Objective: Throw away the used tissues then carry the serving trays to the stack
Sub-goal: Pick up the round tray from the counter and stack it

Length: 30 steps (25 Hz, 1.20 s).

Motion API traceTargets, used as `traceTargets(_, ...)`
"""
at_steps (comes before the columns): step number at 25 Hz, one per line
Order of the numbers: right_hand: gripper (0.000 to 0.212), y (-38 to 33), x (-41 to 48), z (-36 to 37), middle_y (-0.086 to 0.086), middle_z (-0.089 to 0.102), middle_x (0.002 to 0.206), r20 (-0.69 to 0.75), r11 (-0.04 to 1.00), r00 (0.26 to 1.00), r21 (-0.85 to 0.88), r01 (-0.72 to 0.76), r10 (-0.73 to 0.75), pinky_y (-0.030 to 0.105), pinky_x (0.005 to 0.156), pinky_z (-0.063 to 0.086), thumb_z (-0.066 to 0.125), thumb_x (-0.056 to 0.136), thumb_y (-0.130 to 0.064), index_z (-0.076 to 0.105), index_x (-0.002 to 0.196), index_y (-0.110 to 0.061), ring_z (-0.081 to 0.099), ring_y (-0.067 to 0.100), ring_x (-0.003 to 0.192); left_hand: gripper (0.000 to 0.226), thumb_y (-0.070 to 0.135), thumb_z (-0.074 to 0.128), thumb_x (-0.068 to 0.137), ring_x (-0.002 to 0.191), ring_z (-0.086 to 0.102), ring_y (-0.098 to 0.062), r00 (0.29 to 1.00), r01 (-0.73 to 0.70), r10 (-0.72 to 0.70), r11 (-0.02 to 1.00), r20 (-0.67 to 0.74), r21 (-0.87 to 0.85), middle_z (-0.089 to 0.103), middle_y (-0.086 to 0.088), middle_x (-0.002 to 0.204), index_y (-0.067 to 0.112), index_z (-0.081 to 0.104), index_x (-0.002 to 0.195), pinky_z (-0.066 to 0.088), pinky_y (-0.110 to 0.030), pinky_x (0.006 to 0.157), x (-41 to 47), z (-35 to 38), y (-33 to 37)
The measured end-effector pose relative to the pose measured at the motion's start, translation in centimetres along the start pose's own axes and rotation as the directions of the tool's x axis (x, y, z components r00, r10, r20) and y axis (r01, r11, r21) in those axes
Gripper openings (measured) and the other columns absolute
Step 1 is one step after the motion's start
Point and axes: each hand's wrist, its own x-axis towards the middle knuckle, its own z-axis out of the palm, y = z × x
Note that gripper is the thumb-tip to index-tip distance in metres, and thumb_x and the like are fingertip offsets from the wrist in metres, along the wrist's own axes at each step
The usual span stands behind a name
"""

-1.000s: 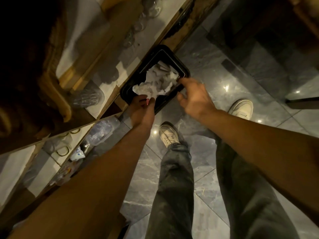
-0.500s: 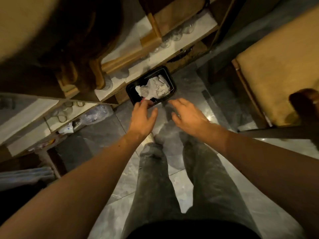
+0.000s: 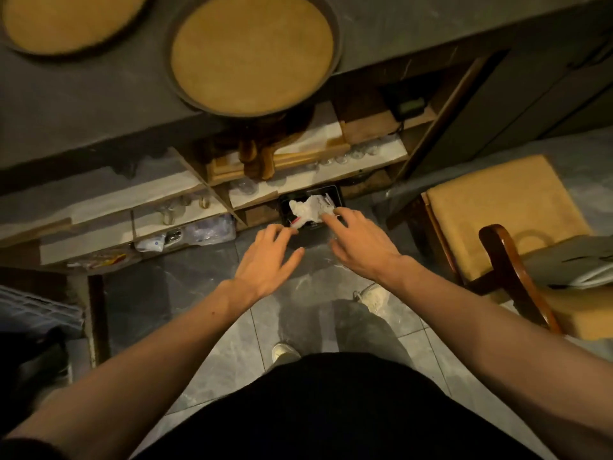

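A small black bin [image 3: 337, 196] stands on the floor against the shelf unit, with crumpled white tissues [image 3: 310, 209] piled in it. My left hand [image 3: 267, 260] hovers just in front of the bin, fingers spread and holding nothing. My right hand [image 3: 360, 242] is open too, its fingertips over the bin's near right rim beside the tissues. Two round serving trays with tan liners lie on the dark counter above: one [image 3: 252, 53] overhangs the counter edge, the other [image 3: 66, 21] is at the top left.
Open wooden shelves [image 3: 199, 200] under the counter hold glasses, boards and plastic bags. A wooden chair [image 3: 507, 224] with a tan cushion stands close on the right. Grey tiled floor [image 3: 159, 307] and my legs and white shoes are below. A dark object sits at the lower left.
My view has risen from close over the bin to standing height, so the counter and trays have come into sight. My left hand let go of the tissue; both hands drew back, open.
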Motion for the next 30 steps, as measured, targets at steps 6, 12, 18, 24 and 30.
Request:
traceTargets(6, 0.051, -9.1, 0.3, -3.8, 0.017, 0.046, 0.139, -0.177, 0.999, 0.983, -0.009, 0.042, -0.043, 0.045, 0.096, 0.046, 0.052, 0.095, -0.029, 0.041, 0.142, -0.013, 0.047, 0.035, 0.124, 0.049, 0.045, 0.047, 0.096, 0.121, 0.046, -0.026, 0.966, -0.019, 0.014, 1.000, -0.259, -0.017, 0.048, -0.007, 0.131, 0.018, 0.046, 0.137, 0.045, -0.042, 0.099, -6.7, -7.2, -2.7)
traceTargets(12, 0.054, -12.2, 2.5, -8.6, 0.017, 0.044, 0.140, -0.313, 0.997, 0.946, -0.042, 0.072, -0.082, 0.046, 0.096, 0.047, 0.052, 0.095, -0.033, 0.039, 0.143, -0.014, 0.047, 0.035, 0.123, 0.051, 0.044, 0.047, 0.096, 0.126, 0.044, -0.022, 0.901, -0.049, 0.037, 0.999, -0.433, -0.016, 0.047, -0.007, 0.136, 0.016, 0.045, 0.139, 0.044, -0.036, 0.101, -6.8, -13.1, -2.2)
traceTargets(18, 0.054, -9.8, 8.0, -14.1, 0.021, 0.045, 0.140, -0.392, 0.991, 0.911, -0.093, 0.102, -0.130, 0.047, 0.098, 0.046, 0.052, 0.095, -0.034, 0.039, 0.143, -0.013, 0.045, 0.037, 0.126, 0.053, 0.042, 0.051, 0.095, 0.126, 0.045, -0.028, 0.851, -0.014, 0.052, 0.997, -0.523, 0.076, 0.047, -0.013, 0.136, 0.014, 0.046, 0.139, 0.045, -0.041, 0.099, -1.9, -18.2, -0.9)
traceTargets(24, 0.053, -4.9, 13.3, -18.3, 0.023, 0.047, 0.138, -0.396, 0.982, 0.902, -0.139, 0.129, -0.174, 0.046, 0.097, 0.047, 0.052, 0.095, -0.034, 0.040, 0.142, -0.013, 0.048, 0.038, 0.124, 0.053, 0.046, 0.046, 0.095, 0.128, 0.044, -0.029, 0.847, 0.047, 0.057, 0.982, -0.528, 0.181, 0.048, -0.014, 0.136, 0.014, 0.047, 0.138, 0.044, -0.043, 0.100, 5.1, -21.6, 0.9)
traceTargets(30, 0.055, -0.8, 17.4, -19.7, 0.019, 0.044, 0.141, -0.379, 0.992, 0.917, -0.068, 0.110, -0.127, 0.045, 0.096, 0.048, 0.050, 0.096, -0.037, 0.037, 0.144, -0.015, 0.046, 0.034, 0.126, 0.052, 0.046, 0.044, 0.096, 0.129, 0.044, -0.028, 0.871, 0.090, -0.004, 0.984, -0.492, 0.152, 0.047, -0.014, 0.137, 0.015, 0.046, 0.138, 0.044, -0.041, 0.100, 9.8, -22.3, 0.3)
